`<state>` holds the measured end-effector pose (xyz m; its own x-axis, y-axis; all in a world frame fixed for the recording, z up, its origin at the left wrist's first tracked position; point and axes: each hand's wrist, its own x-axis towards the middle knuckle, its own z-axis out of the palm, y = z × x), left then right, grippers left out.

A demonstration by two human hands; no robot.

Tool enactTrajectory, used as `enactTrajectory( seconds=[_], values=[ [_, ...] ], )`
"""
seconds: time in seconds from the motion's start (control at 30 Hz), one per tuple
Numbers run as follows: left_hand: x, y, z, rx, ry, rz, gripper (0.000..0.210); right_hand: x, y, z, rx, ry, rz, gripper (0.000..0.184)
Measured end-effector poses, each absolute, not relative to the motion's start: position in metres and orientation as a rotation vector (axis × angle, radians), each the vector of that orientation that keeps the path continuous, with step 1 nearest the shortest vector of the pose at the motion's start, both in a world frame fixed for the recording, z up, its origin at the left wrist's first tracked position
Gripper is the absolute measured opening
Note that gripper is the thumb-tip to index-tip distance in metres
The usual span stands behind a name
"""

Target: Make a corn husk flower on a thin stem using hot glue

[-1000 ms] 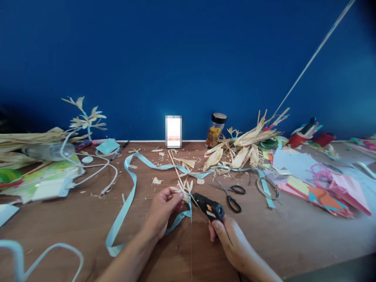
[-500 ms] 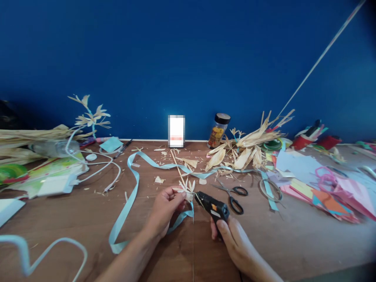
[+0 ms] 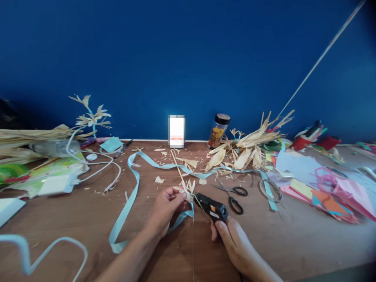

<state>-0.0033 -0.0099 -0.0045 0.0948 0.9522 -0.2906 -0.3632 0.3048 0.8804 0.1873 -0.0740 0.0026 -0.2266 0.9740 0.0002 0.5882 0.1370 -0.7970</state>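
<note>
Between the fingertips of my left hand [image 3: 167, 207] is a small corn husk flower [image 3: 189, 188] with pale, pointed petals. From its base a light blue ribbon [image 3: 183, 217] hangs, and the ribbon runs on in a long loop over the table. My right hand [image 3: 230, 239] is wrapped round a black hot glue gun [image 3: 213, 207]. The gun's nozzle points left, at or very close to the flower's base; whether it touches I cannot tell. Black-handled scissors [image 3: 235, 195] lie open just beyond the gun.
Dried corn husks [image 3: 249, 141] lie at the back right beside a black-lidded jar [image 3: 219, 131]. Coloured paper [image 3: 323, 196] covers the right side. To the left are white cables [image 3: 117, 170], a clear bottle [image 3: 55, 148] and a finished-looking husk branch [image 3: 92, 117]. Husk scraps dot the wooden table [image 3: 96, 219].
The glue gun in my right hand has shifted very slightly left. My left hand keeps its place with the flower; everything else lies as before.
</note>
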Motion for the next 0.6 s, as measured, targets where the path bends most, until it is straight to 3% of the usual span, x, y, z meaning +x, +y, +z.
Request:
enactTrajectory(
  seconds=[0.4,0.5,0.6],
  values=[
    [-0.004,-0.01,-0.003,0.714,1.021,1.128,0.016,0.203,-0.079,0.008,-1.536,-1.933,0.853,0.033],
    [-0.005,-0.01,-0.004,0.727,1.036,1.121,0.016,0.224,-0.076,0.012,-1.625,-1.942,0.659,0.025],
    [-0.005,-0.01,-0.003,0.748,1.038,1.119,0.015,0.25,-0.069,0.011,-1.766,-1.944,0.321,0.028]
  ],
)
